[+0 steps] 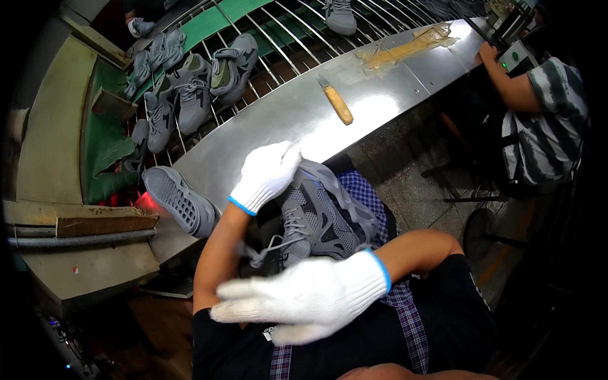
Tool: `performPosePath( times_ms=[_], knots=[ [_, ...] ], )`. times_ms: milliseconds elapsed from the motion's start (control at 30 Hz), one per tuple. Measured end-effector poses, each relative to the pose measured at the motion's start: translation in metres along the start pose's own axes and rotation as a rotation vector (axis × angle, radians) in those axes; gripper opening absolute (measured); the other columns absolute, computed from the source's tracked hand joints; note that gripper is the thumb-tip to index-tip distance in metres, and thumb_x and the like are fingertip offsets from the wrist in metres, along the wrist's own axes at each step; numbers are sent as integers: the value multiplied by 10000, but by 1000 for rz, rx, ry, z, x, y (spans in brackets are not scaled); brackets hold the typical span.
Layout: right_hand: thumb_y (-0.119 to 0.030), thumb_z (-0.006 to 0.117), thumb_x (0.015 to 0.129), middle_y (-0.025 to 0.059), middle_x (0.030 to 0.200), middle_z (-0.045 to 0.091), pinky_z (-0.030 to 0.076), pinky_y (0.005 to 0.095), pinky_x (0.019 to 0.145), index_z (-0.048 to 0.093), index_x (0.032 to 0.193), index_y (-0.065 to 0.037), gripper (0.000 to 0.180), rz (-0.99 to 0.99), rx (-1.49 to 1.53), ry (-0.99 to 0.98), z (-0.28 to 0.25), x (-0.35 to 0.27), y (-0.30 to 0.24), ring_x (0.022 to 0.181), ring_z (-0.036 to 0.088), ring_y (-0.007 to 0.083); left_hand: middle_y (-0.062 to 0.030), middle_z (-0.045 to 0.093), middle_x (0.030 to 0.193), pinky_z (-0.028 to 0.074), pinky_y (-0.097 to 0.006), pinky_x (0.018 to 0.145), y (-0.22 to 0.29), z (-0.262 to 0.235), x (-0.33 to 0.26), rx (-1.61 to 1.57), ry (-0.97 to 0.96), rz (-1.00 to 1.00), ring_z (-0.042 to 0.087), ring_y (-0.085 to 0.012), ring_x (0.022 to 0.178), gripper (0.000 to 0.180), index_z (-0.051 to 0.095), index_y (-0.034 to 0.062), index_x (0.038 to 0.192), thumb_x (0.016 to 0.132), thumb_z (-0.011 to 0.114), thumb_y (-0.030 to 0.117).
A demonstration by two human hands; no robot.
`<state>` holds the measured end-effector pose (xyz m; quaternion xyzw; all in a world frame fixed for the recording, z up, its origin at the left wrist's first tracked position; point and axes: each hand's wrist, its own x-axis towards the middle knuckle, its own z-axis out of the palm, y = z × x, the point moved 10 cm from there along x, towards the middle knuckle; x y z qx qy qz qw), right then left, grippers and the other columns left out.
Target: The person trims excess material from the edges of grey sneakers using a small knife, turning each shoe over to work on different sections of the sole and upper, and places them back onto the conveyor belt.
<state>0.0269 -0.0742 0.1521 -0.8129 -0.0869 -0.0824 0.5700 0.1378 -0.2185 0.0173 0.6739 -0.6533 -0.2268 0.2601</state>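
Grey sneaker (pixel 320 218) sat in our lap, toe up toward the steel surface (pixel 304 114), laces dangling left. Our left hand (pixel 266 174) gripped its toe end, fingers closed on it. Our right hand (pixel 304 297) hovered just below, fingers loosely spread, holding nothing.

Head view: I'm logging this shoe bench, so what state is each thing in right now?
Left hand: gloved, gripping the grey shoe's heel end.
Right hand: gloved, fingers spread, holding nothing.
Grey shoe: on the lap, laces loose.
Single shoe: on its side at the table edge, sole showing.
Wooden-handled knife: lying flat on the metal table.
Shoes on rack: laced, lying in a loose cluster.
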Motion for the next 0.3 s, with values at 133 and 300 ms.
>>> performPosePath(
  times_ms=[133, 300],
  knots=[
    [11, 718, 756, 215, 1374, 654, 624, 476, 934, 621, 1435, -18, 687, -5, -575, 382, -94, -32, 30, 1086, 729, 424, -152, 769, 936, 562, -371, 844, -28, -6, -16, -306, 23, 3, 724, -262, 856, 383, 783, -19, 1009, 1092, 506, 232],
    [-62, 703, 841, 216, 1591, 466, 620, 458, 1013, 363, 1635, -45, 864, 684, -528, 194, -77, -89, 137, 1312, 657, 428, -161, 770, 941, 553, -347, 865, -21, -17, -24, -385, 88, 1, 719, -245, 873, 365, 774, -32, 1011, 1091, 533, 229]
  ],
)
